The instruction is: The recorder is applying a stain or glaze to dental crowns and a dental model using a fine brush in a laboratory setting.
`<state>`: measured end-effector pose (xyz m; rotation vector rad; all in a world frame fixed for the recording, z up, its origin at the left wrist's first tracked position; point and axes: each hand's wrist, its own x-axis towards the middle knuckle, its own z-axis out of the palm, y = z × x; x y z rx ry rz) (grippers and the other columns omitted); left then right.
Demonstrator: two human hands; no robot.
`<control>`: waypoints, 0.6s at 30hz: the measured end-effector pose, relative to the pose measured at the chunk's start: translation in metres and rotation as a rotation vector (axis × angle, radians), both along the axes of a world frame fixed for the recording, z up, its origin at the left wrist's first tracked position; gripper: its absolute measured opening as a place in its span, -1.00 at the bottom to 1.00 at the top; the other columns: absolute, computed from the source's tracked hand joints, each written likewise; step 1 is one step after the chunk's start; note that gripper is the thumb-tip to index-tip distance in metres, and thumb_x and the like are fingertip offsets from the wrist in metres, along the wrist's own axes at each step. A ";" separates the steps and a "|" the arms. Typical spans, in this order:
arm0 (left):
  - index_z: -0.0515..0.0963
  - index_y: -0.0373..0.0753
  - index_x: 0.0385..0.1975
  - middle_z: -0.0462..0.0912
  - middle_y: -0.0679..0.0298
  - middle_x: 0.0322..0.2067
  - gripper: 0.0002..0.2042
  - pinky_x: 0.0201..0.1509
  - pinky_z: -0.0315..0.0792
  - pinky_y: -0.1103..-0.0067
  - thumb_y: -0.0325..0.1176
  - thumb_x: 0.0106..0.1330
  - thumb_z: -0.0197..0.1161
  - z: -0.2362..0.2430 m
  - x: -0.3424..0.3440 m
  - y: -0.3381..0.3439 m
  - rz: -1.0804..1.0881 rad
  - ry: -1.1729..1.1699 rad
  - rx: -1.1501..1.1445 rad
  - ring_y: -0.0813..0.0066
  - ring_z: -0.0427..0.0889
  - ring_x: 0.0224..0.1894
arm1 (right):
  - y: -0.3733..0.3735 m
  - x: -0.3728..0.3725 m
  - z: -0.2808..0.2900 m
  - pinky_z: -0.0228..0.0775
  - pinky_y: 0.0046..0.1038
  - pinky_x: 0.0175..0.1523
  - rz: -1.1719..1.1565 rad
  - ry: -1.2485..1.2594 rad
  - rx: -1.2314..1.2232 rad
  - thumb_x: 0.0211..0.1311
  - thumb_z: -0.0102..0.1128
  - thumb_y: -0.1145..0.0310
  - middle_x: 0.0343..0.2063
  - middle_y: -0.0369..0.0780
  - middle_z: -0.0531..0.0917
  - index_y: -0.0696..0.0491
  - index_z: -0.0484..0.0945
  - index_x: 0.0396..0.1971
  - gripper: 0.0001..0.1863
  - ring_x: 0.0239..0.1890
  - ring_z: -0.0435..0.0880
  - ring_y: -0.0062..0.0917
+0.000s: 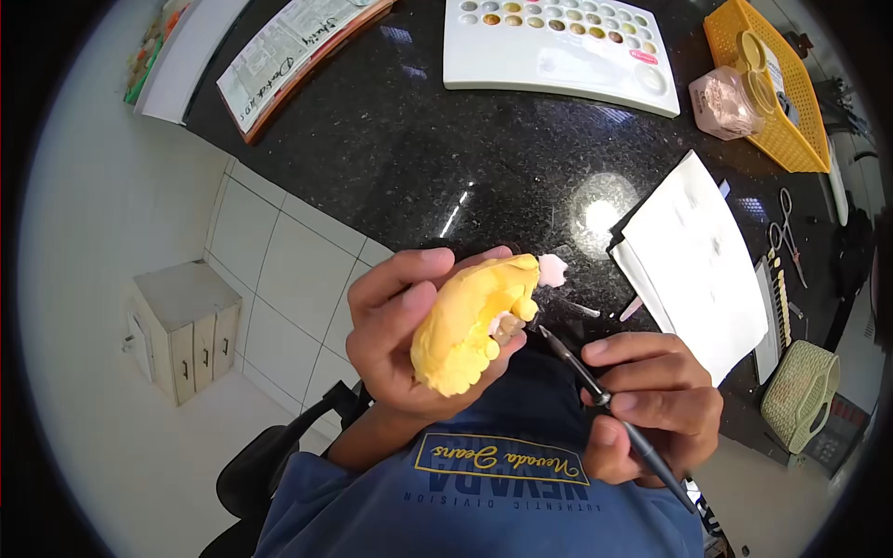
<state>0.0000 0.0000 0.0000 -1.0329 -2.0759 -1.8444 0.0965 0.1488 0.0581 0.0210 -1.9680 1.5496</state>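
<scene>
My left hand (395, 321) grips a yellow plaster dental cast (465, 321), tilted so that its row of teeth faces my right side. Set among those teeth is a small pinkish-brown piece (505, 325). Between the thumb and fingers of my right hand (660, 400) lies a slim dark pen-like tool (642, 446) with a pointed metal tip. That tip ends just right of the cast's teeth, apparently a small distance off them. A pale pink scalloped piece (553, 271) shows on the black countertop (391, 158) just beyond the cast.
A white palette (558, 70) with coloured wells lies at the back. White sheets (693, 260) rest at the right, near scissor-like forceps (791, 237) and a green basket (800, 395). Back right stand a pink-filled jar (724, 104) and a yellow basket (791, 139). A newspaper-covered slab (288, 70) sits back left.
</scene>
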 end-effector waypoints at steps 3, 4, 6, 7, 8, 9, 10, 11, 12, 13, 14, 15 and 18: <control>0.04 -0.19 0.12 0.23 -0.10 0.02 -0.25 -0.15 0.65 0.32 -0.42 0.00 0.44 -0.002 0.000 0.003 -0.007 0.133 0.020 -0.04 0.58 -0.15 | -0.003 -0.003 0.001 0.57 -0.50 -0.45 -0.022 -0.042 0.083 -0.18 0.37 0.53 -0.63 -0.16 0.59 0.17 0.50 -0.56 -0.81 -0.44 0.70 -0.27; 0.04 -0.19 0.11 0.24 -0.10 0.01 -0.29 -0.17 0.66 0.34 -0.46 0.03 0.40 -0.004 0.000 0.005 -0.011 0.177 -0.004 -0.03 0.59 -0.17 | 0.000 -0.002 0.000 0.56 -0.50 -0.45 -0.009 -0.053 0.091 -0.17 0.37 0.54 -0.64 -0.16 0.59 0.16 0.50 -0.57 -0.82 -0.45 0.69 -0.28; 0.04 -0.19 0.11 0.24 -0.10 0.00 -0.32 -0.19 0.67 0.36 -0.50 0.07 0.37 -0.005 0.001 0.007 -0.015 0.217 -0.031 -0.02 0.60 -0.18 | 0.001 -0.002 -0.002 0.56 -0.50 -0.45 0.005 -0.069 0.095 -0.16 0.36 0.55 -0.65 -0.16 0.58 0.16 0.49 -0.59 -0.83 -0.46 0.69 -0.29; 0.05 -0.18 0.11 0.24 -0.09 0.00 -0.34 -0.20 0.67 0.37 -0.53 0.08 0.34 -0.005 0.001 0.008 -0.030 0.202 -0.007 -0.03 0.60 -0.18 | 0.001 -0.002 -0.002 0.56 -0.50 -0.45 0.005 -0.056 0.092 -0.15 0.36 0.55 -0.65 -0.16 0.59 0.16 0.50 -0.59 -0.84 -0.46 0.69 -0.29; 0.05 -0.17 0.11 0.24 -0.08 -0.01 -0.35 -0.21 0.68 0.39 -0.56 0.10 0.32 -0.004 0.001 0.008 -0.046 0.188 0.017 -0.04 0.60 -0.17 | 0.001 -0.003 -0.003 0.56 -0.50 -0.44 0.005 -0.043 0.089 -0.14 0.36 0.55 -0.64 -0.15 0.59 0.16 0.50 -0.59 -0.84 -0.46 0.69 -0.30; 0.05 -0.17 0.11 0.24 -0.08 -0.01 -0.35 -0.21 0.68 0.39 -0.56 0.10 0.32 -0.004 0.001 0.008 -0.046 0.185 0.016 -0.04 0.60 -0.17 | 0.001 -0.003 -0.003 0.56 -0.50 -0.44 0.006 -0.045 0.088 -0.14 0.36 0.55 -0.64 -0.15 0.59 0.16 0.50 -0.59 -0.84 -0.46 0.69 -0.30; 0.05 -0.17 0.11 0.24 -0.07 0.00 -0.38 -0.22 0.68 0.40 -0.55 0.12 0.29 -0.004 0.002 0.007 -0.064 0.176 0.022 -0.05 0.59 -0.17 | 0.001 -0.003 -0.003 0.56 -0.50 -0.44 0.014 -0.056 0.100 -0.15 0.36 0.54 -0.64 -0.15 0.59 0.16 0.50 -0.59 -0.84 -0.46 0.69 -0.30; 0.05 -0.16 0.11 0.24 -0.06 0.00 -0.40 -0.23 0.68 0.41 -0.55 0.15 0.27 -0.004 0.002 0.007 -0.082 0.166 0.029 -0.06 0.59 -0.16 | 0.002 -0.003 -0.002 0.56 -0.50 -0.44 0.022 -0.065 0.113 -0.15 0.37 0.54 -0.63 -0.15 0.59 0.16 0.51 -0.59 -0.83 -0.46 0.69 -0.31; 0.05 -0.16 0.11 0.24 -0.06 0.00 -0.40 -0.23 0.68 0.41 -0.55 0.15 0.27 -0.003 0.002 0.007 -0.082 0.165 0.029 -0.06 0.59 -0.16 | 0.002 -0.003 -0.001 0.56 -0.50 -0.44 0.022 -0.067 0.113 -0.15 0.37 0.54 -0.63 -0.15 0.59 0.16 0.51 -0.59 -0.83 -0.46 0.69 -0.31; 0.06 -0.16 0.11 0.24 -0.07 0.00 -0.42 -0.24 0.68 0.41 -0.53 0.18 0.25 -0.001 0.003 0.007 -0.067 0.167 0.012 -0.06 0.59 -0.15 | 0.002 -0.003 0.000 0.56 -0.51 -0.44 0.028 -0.083 0.124 -0.16 0.37 0.54 -0.63 -0.15 0.59 0.16 0.51 -0.59 -0.83 -0.46 0.69 -0.31; 0.06 -0.16 0.11 0.24 -0.07 0.00 -0.45 -0.25 0.69 0.42 -0.51 0.20 0.22 -0.001 0.003 0.008 -0.051 0.170 -0.005 -0.07 0.59 -0.14 | 0.002 -0.003 0.001 0.56 -0.51 -0.43 0.034 -0.099 0.134 -0.16 0.38 0.54 -0.63 -0.15 0.60 0.16 0.51 -0.59 -0.83 -0.45 0.69 -0.31; 0.06 -0.16 0.11 0.24 -0.07 0.00 -0.45 -0.25 0.69 0.42 -0.51 0.20 0.22 -0.001 0.003 0.008 -0.050 0.170 -0.004 -0.07 0.59 -0.14 | 0.002 -0.003 0.000 0.56 -0.51 -0.43 0.035 -0.099 0.135 -0.16 0.38 0.54 -0.63 -0.15 0.60 0.16 0.51 -0.59 -0.83 -0.45 0.69 -0.31; 0.07 -0.16 0.10 0.24 -0.07 0.00 -0.50 -0.27 0.69 0.42 -0.50 0.25 0.17 -0.002 0.004 0.008 -0.085 0.134 0.050 -0.07 0.59 -0.14 | 0.001 -0.003 -0.001 0.56 -0.51 -0.44 0.031 -0.098 0.141 -0.17 0.38 0.54 -0.63 -0.15 0.60 0.15 0.51 -0.59 -0.83 -0.45 0.69 -0.31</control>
